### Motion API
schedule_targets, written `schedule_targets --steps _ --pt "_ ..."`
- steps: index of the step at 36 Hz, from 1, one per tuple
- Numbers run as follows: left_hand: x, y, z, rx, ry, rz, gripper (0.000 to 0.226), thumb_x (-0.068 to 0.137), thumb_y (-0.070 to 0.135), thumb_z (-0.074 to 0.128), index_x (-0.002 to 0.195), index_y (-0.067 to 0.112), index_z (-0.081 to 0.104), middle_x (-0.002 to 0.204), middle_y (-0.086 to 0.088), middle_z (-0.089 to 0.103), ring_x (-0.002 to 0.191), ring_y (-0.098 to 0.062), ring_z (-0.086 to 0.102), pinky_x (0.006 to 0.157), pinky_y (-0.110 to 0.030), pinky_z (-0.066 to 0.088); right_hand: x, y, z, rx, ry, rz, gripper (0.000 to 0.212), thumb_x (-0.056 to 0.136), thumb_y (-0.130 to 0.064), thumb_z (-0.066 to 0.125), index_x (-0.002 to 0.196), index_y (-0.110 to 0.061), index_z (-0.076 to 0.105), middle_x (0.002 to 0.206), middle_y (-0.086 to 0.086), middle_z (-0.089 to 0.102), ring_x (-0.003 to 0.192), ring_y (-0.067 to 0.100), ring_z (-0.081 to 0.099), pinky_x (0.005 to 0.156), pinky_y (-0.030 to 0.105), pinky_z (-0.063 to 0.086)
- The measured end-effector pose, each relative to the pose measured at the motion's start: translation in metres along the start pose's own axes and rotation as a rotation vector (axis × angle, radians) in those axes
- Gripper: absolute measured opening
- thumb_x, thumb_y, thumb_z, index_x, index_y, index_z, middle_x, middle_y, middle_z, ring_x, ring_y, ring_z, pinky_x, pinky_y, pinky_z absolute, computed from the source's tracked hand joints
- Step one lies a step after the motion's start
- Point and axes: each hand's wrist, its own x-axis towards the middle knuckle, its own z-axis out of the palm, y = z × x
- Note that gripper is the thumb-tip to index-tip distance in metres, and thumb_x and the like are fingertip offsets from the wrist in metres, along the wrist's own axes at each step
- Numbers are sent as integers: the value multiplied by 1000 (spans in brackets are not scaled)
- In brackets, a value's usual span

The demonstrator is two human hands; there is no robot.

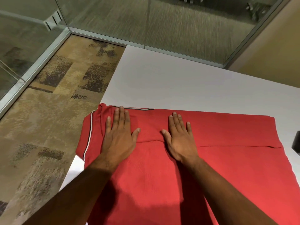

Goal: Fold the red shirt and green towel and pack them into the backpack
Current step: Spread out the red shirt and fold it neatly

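The red shirt [227,159] lies partly folded across the white table [178,82], with a folded layer ending in an edge that runs across its middle. Its left part, trimmed in black and white, hangs over the table's left edge. My left hand [119,137] lies flat on the shirt near that trimmed end, fingers straight and spread. My right hand [178,137] presses flat on the shirt to the right of it, fingers straight. Neither hand grips the cloth. The green towel and the backpack are not in view.
A dark object [296,142] shows at the right frame edge on the table. Patterned carpet [48,127] lies left of the table. Glass walls [178,26] stand beyond the far table edge.
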Motion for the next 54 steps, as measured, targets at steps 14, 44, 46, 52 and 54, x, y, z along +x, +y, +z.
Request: schedule_targets --steps 14,44,46,52,54 --pt "-5 -8 6 46 4 31 83 101 60 14 162 4 12 171 -14 -2 158 -26 -6 126 -57 5 -39 54 -2 -56 111 113 79 105 -65 11 166 -16 2 173 1 -8 159 16 -10 129 50 1" --pt "-165 -26 15 -57 -110 145 72 103 49 30 162 10 17 172 -6 5 158 -18 0 127 -51 14 -188 -6 34 34 -17 185 71 107 -57 16 166 -19 4 173 -2 -10 158 13 -15 129 47 -2" --pt "-175 -31 13 -61 -118 150 72 103 48 31 163 11 17 172 -6 5 159 -18 0 127 -51 14 -199 -14 34 71 -48 125 70 108 -57 15 166 -20 5 173 -3 -11 158 12 -17 129 45 -5" --pt "-211 -49 10 -45 -127 271 68 102 43 34 161 10 26 171 -7 12 158 -22 12 123 -51 25 -238 -27 44 74 -76 -159 61 110 -45 34 164 -18 25 174 -3 4 160 14 3 126 47 10" --pt "-222 -54 9 -53 -125 330 66 101 39 38 160 10 29 170 -7 15 157 -22 15 121 -51 27 -248 -28 45 66 -74 -228 59 110 -41 37 163 -17 28 174 -2 7 160 16 8 125 47 15"
